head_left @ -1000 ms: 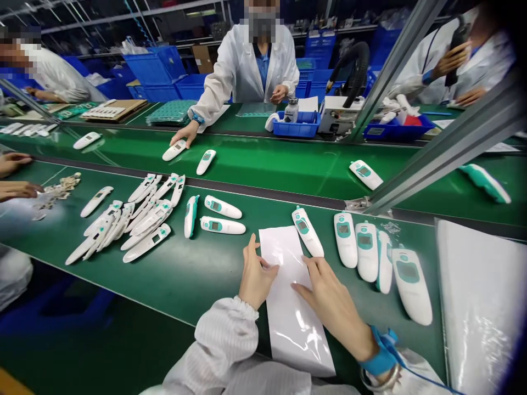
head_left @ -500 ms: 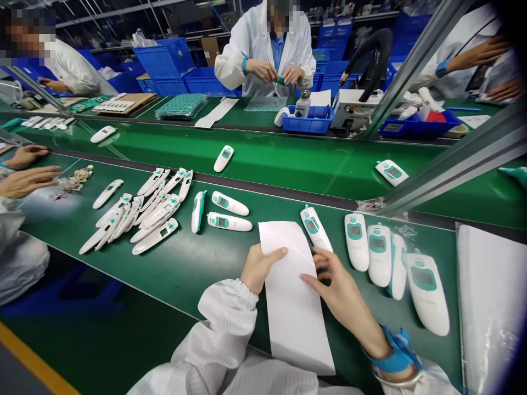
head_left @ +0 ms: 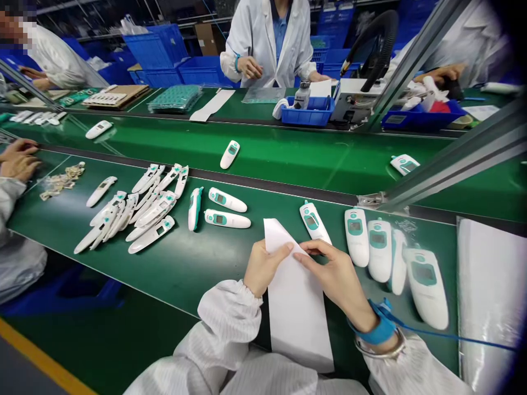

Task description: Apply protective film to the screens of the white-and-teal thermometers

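Paper sheet point(head_left: 297, 312): white, long, flat on the green conveyor belt point(head_left: 173, 274), its far end narrowed to a point by a diagonal fold. Left hand point(head_left: 267, 269) partly closed, gripping the sheet's left edge just below the fold between thumb and fingers. Right hand point(head_left: 332, 274) also partly closed, fingertips point(head_left: 305, 258) pinching the folded edge from the right, so both hands on the paper. Blue wrist strap point(head_left: 376, 329) on the right wrist, blue cord point(head_left: 453, 336) trailing off to the right.

Nearest thermometer point(head_left: 313, 222): tilted, just beyond the right fingertips. Row of four thermometers point(head_left: 379, 249) to the right of the right hand, close together, one lying on its side. Clear plastic sheet point(head_left: 489, 307) past that row, at the belt's right end.

Left of the paper, three more thermometers point(head_left: 218, 208), well apart from it, then a heap of white casings point(head_left: 148, 211), overlapping and unsorted. Beige scraps point(head_left: 61, 180) farther left, near a co-worker's hands point(head_left: 18, 159).

Beyond, a second green belt point(head_left: 288, 142) with a few thermometers on it — and at the far bench a co-worker in a white coat point(head_left: 269, 38), beside a blue crate point(head_left: 307, 112).
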`<action>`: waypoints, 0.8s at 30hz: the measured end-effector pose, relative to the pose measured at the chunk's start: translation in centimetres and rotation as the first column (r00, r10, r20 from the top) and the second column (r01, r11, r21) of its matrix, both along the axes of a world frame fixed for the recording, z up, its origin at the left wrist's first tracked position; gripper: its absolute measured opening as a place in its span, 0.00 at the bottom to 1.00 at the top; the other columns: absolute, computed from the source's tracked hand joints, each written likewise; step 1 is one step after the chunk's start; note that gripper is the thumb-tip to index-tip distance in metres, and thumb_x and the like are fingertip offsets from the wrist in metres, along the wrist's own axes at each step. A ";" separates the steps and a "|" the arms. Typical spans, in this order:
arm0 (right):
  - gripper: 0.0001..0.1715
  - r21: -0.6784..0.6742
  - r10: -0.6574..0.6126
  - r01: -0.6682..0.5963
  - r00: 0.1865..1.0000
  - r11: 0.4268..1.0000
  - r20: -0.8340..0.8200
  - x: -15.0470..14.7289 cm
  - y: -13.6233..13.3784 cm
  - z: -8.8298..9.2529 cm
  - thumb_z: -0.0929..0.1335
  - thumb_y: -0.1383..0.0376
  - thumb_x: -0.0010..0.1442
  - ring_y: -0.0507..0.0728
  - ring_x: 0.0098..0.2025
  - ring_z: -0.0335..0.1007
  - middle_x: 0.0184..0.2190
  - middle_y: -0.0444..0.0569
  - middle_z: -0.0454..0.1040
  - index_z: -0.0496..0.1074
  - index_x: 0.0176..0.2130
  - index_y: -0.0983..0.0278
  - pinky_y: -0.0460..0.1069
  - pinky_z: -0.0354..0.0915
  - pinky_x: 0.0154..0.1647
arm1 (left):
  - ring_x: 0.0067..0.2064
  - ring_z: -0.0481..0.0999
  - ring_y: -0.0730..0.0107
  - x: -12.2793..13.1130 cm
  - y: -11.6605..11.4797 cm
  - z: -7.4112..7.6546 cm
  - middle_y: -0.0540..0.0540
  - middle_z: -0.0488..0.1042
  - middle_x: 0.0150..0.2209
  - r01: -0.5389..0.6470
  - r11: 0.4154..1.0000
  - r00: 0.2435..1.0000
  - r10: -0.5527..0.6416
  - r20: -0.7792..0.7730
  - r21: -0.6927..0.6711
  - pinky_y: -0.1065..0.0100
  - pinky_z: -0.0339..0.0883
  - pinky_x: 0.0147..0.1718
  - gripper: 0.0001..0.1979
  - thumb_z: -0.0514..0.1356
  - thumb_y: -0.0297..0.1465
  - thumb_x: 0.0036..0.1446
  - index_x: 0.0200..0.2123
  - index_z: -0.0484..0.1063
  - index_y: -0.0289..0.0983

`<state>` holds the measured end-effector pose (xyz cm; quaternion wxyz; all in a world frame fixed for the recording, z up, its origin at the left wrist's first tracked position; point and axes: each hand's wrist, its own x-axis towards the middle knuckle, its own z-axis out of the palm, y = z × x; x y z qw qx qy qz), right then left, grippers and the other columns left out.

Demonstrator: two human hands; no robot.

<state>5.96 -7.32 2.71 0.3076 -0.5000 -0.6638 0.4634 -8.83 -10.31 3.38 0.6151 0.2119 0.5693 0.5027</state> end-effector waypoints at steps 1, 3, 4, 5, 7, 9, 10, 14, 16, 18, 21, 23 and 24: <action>0.09 -0.029 0.002 -0.003 1.000 1.000 -0.018 0.0 0.0 0.0 0.70 0.58 0.56 0.57 0.37 0.73 0.34 0.47 0.78 0.76 0.34 0.61 0.51 0.68 0.41 | 0.27 0.71 0.72 0.1 0.1 0.0 0.48 0.74 0.25 -0.006 1.000 1.000 0.006 -0.022 0.001 0.70 0.64 0.28 0.15 0.69 0.38 0.44 0.25 0.73 0.31; 0.10 -0.064 0.008 -0.011 0.999 0.998 -0.044 0.0 0.0 -0.1 0.70 0.57 0.56 0.57 0.36 0.74 0.33 0.47 0.79 0.77 0.33 0.61 0.51 0.69 0.40 | 0.26 0.69 0.74 0.3 0.2 0.1 0.49 0.71 0.23 -0.023 1.000 0.998 0.023 -0.065 0.002 0.71 0.63 0.26 0.15 0.69 0.37 0.43 0.23 0.72 0.31; 0.11 -0.070 0.005 -0.009 0.999 0.998 -0.054 -0.1 0.0 -0.2 0.70 0.56 0.56 0.57 0.36 0.74 0.33 0.47 0.79 0.78 0.33 0.61 0.51 0.69 0.39 | 0.25 0.67 0.75 0.3 0.2 0.1 0.50 0.70 0.22 -0.035 0.999 0.996 0.035 -0.087 0.002 0.72 0.61 0.25 0.15 0.69 0.37 0.43 0.22 0.71 0.31; 0.11 -0.069 -0.006 0.002 0.998 0.998 -0.062 -0.1 -0.1 -0.3 0.70 0.56 0.56 0.57 0.36 0.75 0.34 0.47 0.80 0.78 0.34 0.60 0.51 0.69 0.39 | 0.24 0.66 0.76 0.4 0.3 0.1 0.51 0.69 0.21 -0.048 0.999 0.993 0.048 -0.109 0.003 0.72 0.60 0.24 0.14 0.69 0.36 0.43 0.21 0.70 0.32; 0.11 -0.053 -0.048 0.044 0.995 0.998 -0.086 -0.2 -0.2 -0.5 0.70 0.57 0.56 0.58 0.37 0.75 0.35 0.47 0.80 0.79 0.36 0.60 0.51 0.70 0.40 | 0.24 0.64 0.77 0.6 0.4 0.3 0.52 0.67 0.20 -0.071 0.997 0.987 0.071 -0.146 0.007 0.73 0.58 0.23 0.14 0.68 0.36 0.43 0.19 0.69 0.32; 0.10 -0.035 -0.083 0.079 0.989 0.996 -0.123 -0.2 -0.3 -0.8 0.71 0.58 0.55 0.58 0.38 0.76 0.37 0.47 0.81 0.79 0.37 0.60 0.52 0.71 0.41 | 0.24 0.63 0.77 0.7 0.4 0.4 0.52 0.66 0.20 -0.080 0.997 0.982 0.081 -0.172 0.009 0.73 0.57 0.22 0.14 0.68 0.35 0.43 0.19 0.69 0.32; 0.09 -0.025 -0.089 0.086 0.986 0.996 -0.143 -0.2 -0.2 -0.8 0.71 0.59 0.55 0.58 0.38 0.76 0.37 0.47 0.81 0.79 0.36 0.60 0.52 0.71 0.42 | 0.24 0.63 0.76 0.8 0.4 0.5 0.51 0.66 0.20 -0.079 0.997 0.981 0.079 -0.179 0.010 0.73 0.57 0.22 0.14 0.67 0.35 0.43 0.19 0.69 0.32; 0.06 0.032 -0.070 0.078 0.979 0.996 -0.190 -0.2 -0.2 -0.7 0.71 0.62 0.56 0.58 0.40 0.76 0.36 0.48 0.80 0.79 0.33 0.60 0.53 0.70 0.44 | 0.24 0.64 0.75 0.9 0.4 0.6 0.51 0.67 0.20 -0.064 0.998 0.978 0.067 -0.200 0.020 0.72 0.58 0.23 0.13 0.67 0.36 0.43 0.20 0.70 0.32; 0.04 0.105 -0.069 0.089 0.981 0.991 -0.182 -0.1 -0.3 -0.5 0.71 0.64 0.57 0.57 0.40 0.75 0.36 0.47 0.80 0.78 0.33 0.61 0.53 0.70 0.44 | 0.24 0.64 0.75 1.0 0.4 0.5 0.51 0.67 0.20 -0.063 0.998 0.976 0.068 -0.209 0.028 0.72 0.59 0.23 0.13 0.67 0.35 0.43 0.20 0.71 0.32; 0.03 0.231 -0.064 0.095 0.988 0.968 -0.137 -0.1 -0.6 -0.4 0.70 0.66 0.58 0.57 0.39 0.74 0.35 0.47 0.79 0.76 0.33 0.60 0.53 0.68 0.44 | 0.24 0.64 0.75 1.0 0.4 0.5 0.51 0.67 0.20 -0.063 0.997 0.974 0.069 -0.215 0.036 0.72 0.59 0.24 0.13 0.67 0.35 0.43 0.20 0.71 0.32; 0.05 0.380 -0.041 0.067 0.996 0.923 -0.075 -0.2 -0.8 -0.4 0.68 0.70 0.59 0.56 0.40 0.72 0.36 0.47 0.77 0.73 0.34 0.61 0.54 0.66 0.46 | 0.25 0.64 0.76 1.0 0.5 0.4 0.51 0.68 0.21 -0.066 0.997 0.974 0.074 -0.216 0.047 0.72 0.59 0.25 0.12 0.67 0.35 0.43 0.21 0.71 0.32; 0.05 0.349 -0.030 0.063 0.995 0.935 -0.099 -0.2 -0.7 -0.3 0.68 0.71 0.59 0.55 0.41 0.71 0.36 0.47 0.76 0.71 0.33 0.61 0.53 0.65 0.45 | 0.25 0.64 0.76 1.0 0.5 0.5 0.51 0.68 0.21 -0.068 0.997 0.975 0.077 -0.210 0.048 0.73 0.59 0.25 0.13 0.67 0.35 0.44 0.21 0.70 0.32; 0.06 0.308 -0.032 0.069 0.992 0.949 -0.123 -0.1 -0.6 -0.3 0.67 0.72 0.58 0.55 0.40 0.71 0.36 0.47 0.75 0.71 0.32 0.61 0.52 0.66 0.44 | 0.25 0.64 0.76 0.9 0.5 0.5 0.51 0.68 0.21 -0.067 0.997 0.976 0.075 -0.205 0.046 0.73 0.60 0.25 0.13 0.67 0.35 0.44 0.21 0.70 0.32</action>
